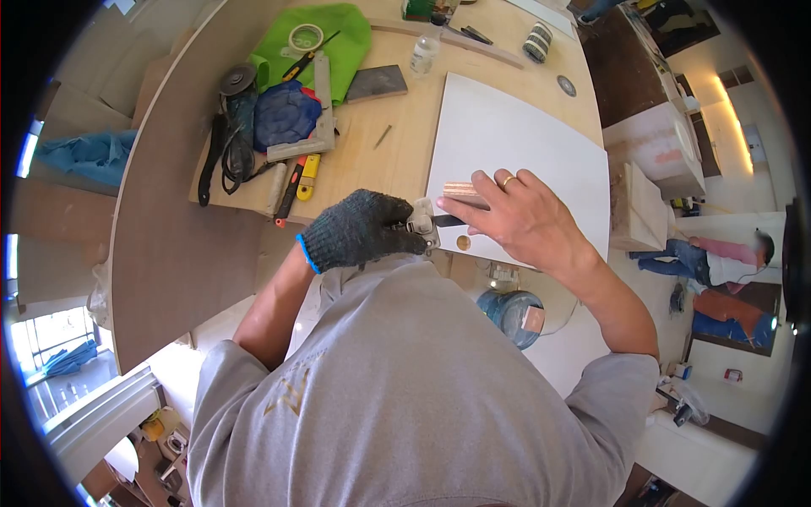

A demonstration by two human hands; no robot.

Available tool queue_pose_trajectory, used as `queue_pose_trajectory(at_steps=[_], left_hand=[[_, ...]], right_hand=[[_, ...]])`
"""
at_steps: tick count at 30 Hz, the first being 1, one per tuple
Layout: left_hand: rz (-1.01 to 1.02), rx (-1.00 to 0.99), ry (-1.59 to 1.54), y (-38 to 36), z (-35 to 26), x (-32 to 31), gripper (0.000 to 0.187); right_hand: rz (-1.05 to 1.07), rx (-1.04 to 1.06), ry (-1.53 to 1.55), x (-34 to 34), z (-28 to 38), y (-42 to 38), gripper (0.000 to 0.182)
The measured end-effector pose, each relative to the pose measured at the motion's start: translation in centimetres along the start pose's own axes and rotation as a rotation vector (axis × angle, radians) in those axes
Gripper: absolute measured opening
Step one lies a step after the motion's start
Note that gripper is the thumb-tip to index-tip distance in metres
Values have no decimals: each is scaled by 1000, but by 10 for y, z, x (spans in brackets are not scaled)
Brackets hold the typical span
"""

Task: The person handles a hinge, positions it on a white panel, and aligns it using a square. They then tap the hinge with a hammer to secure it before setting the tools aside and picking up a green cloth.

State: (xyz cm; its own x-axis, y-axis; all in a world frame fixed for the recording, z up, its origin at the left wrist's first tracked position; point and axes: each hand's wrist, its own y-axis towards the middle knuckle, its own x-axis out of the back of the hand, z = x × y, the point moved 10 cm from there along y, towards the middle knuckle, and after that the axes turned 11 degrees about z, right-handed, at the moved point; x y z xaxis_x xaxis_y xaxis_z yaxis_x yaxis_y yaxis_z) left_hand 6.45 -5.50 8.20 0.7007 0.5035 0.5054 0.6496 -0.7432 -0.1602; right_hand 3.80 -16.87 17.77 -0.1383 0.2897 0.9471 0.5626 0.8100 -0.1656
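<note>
My left hand [363, 226], in a dark knit glove with a blue cuff, is closed around a pale metal fitting that looks like a cabinet hinge [421, 221], at the near edge of a white panel [515, 127]. My bare right hand [528, 215], with a ring on one finger, curls its thumb and fingers about a small layered wood block [463, 193]. Between the hands, a short dark piece [449, 220] runs from the fitting toward the right fingers. Beside them, a round hole [464, 242] shows in the panel.
On the wooden table lie an angle grinder [239, 84], a green cloth [348, 29], a yellow-handled cutter [308, 176], a grey slab [377, 83] and a clear bottle [425, 51]. A blue water jug [511, 317] stands below the panel. Another person [710, 258] is at the far right.
</note>
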Motion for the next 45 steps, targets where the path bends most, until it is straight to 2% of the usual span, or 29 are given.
queue_pose_trajectory(at_steps=[3,9,12,15,18,21,27,30,36,39,42,45], left_hand=[[-15,82,-40,-4,2,0,43],[-33,80,-48,-11,-2,1,37],[-117,-92,68,-16,-10,6,37],[-97,14,23,-19,-3,11,41],[-134,19,41,-22,-7,15,41],[-75,47,128,-19,-2,11,44],[26,-76,200,-15,-13,13,46],[82,-155,154,-14,-25,18,42],[88,-210,257,-8,-28,24,36],[71,-369,255,-12,-34,31,38],[125,-198,217,-6,-27,38,33],[336,-95,64,-10,-31,29,31]], right_hand=[[-17,44,-8,-1,1,0,41],[-66,105,-21,5,5,5,39],[-114,106,-46,12,6,7,38],[-136,85,-33,21,7,9,36],[-133,68,-33,20,7,11,35],[-112,82,-6,14,4,12,34],[-121,183,7,13,2,10,36],[-111,218,13,13,1,10,36],[-80,210,42,15,-12,16,32],[-113,206,20,20,-17,19,31],[-172,212,-6,26,-21,21,32],[-187,168,-35,11,-60,31,31]])
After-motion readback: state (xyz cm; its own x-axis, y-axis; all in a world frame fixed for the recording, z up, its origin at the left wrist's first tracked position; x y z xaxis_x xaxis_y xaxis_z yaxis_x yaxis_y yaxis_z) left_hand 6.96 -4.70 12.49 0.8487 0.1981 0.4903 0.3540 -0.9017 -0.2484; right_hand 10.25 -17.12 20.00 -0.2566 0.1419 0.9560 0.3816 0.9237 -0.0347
